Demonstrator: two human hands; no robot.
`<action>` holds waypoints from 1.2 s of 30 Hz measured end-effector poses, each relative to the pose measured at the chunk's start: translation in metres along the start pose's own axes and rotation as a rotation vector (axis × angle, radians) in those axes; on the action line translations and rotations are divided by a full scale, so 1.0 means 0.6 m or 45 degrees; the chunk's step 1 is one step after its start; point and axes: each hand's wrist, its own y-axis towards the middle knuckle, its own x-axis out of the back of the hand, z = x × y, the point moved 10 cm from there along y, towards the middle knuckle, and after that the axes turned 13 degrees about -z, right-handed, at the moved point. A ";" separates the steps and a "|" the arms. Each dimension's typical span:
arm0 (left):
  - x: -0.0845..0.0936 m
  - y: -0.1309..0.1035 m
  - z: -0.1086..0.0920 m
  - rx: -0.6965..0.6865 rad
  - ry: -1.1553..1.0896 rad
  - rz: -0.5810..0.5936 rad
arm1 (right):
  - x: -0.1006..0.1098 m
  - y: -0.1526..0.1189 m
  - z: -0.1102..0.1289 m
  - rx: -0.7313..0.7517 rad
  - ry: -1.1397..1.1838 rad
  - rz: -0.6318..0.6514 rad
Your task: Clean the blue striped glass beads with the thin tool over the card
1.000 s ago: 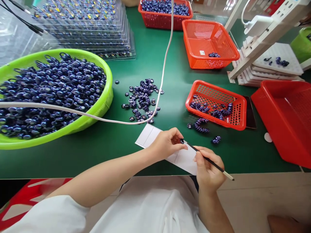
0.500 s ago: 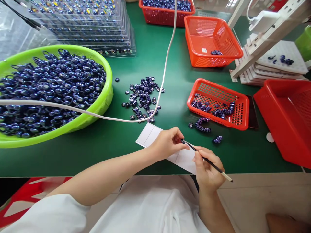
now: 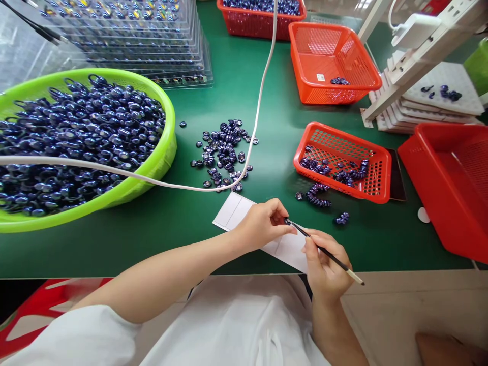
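left hand: the left hand (image 3: pixel 265 223), lower center of the frame, pinches a small dark piece (image 3: pixel 286 221) between thumb and fingers.
right hand: the right hand (image 3: pixel 330 264), just right of it, grips a slim black tool (image 3: pixel 335 260) with a pale rear end; the tool's tip is at the piece, though whether it touches is too small to tell.
paper: a white strip of paper (image 3: pixel 234 211) lies slanted under the hands on the green table (image 3: pixel 183 229).
loose pieces: a scattered heap of dark shiny pieces (image 3: pixel 226 145) sits at center, above the paper.
cord: a white cord (image 3: pixel 175 186) loops from the left edge past the heap to the top of the frame.
right of center: a small red basket (image 3: pixel 386 175) holds more pieces; a curved row (image 3: pixel 311 195) and a short cluster (image 3: pixel 342 218) lie just below it.
green basket: at left, a wide lime basket (image 3: pixel 171 127) is heaped with dark looped pieces.
upper left: clear trays (image 3: pixel 186 61) stand stacked, filled with shiny pieces.
upper right: an orange-red basket (image 3: pixel 310 61) holds a few pieces.
far right: a big red bin (image 3: pixel 434 193).
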 end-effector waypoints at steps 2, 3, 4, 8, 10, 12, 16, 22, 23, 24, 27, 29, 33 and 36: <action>0.000 0.000 0.000 0.005 -0.006 0.000 | -0.001 0.000 -0.001 -0.007 -0.005 0.008; 0.001 0.000 0.000 0.005 -0.005 -0.002 | -0.001 0.000 -0.001 -0.005 -0.009 0.012; 0.001 0.001 0.000 0.003 -0.003 -0.005 | -0.002 0.000 -0.001 -0.003 -0.018 0.017; 0.001 0.000 0.003 -0.002 -0.005 -0.013 | -0.004 0.000 -0.001 0.009 -0.041 0.042; 0.001 0.000 0.003 -0.019 -0.008 -0.025 | -0.007 0.001 -0.001 0.011 -0.040 0.065; 0.002 0.000 0.003 -0.039 -0.006 -0.039 | -0.011 0.001 0.000 0.016 -0.046 0.094; 0.003 0.001 0.000 -0.056 0.001 -0.044 | -0.014 0.001 0.009 0.086 -0.059 0.127; 0.005 0.001 -0.001 -0.068 0.029 -0.065 | -0.017 -0.004 0.031 0.285 -0.114 0.199; 0.006 0.001 -0.001 -0.070 0.033 -0.071 | -0.019 -0.006 0.034 0.313 -0.124 0.227; 0.007 0.001 -0.001 -0.073 0.038 -0.077 | -0.022 -0.008 0.036 0.333 -0.130 0.253; 0.008 0.002 -0.002 -0.091 0.054 -0.079 | -0.025 -0.010 0.034 0.317 -0.119 0.261; 0.007 0.002 -0.005 -0.112 0.062 -0.071 | -0.021 -0.004 0.024 0.205 -0.070 0.198; 0.004 0.001 -0.008 -0.145 0.061 -0.047 | -0.011 0.011 -0.006 -0.080 0.064 0.038; 0.004 0.001 -0.008 -0.158 0.073 -0.044 | 0.000 0.018 -0.014 -0.141 0.075 -0.076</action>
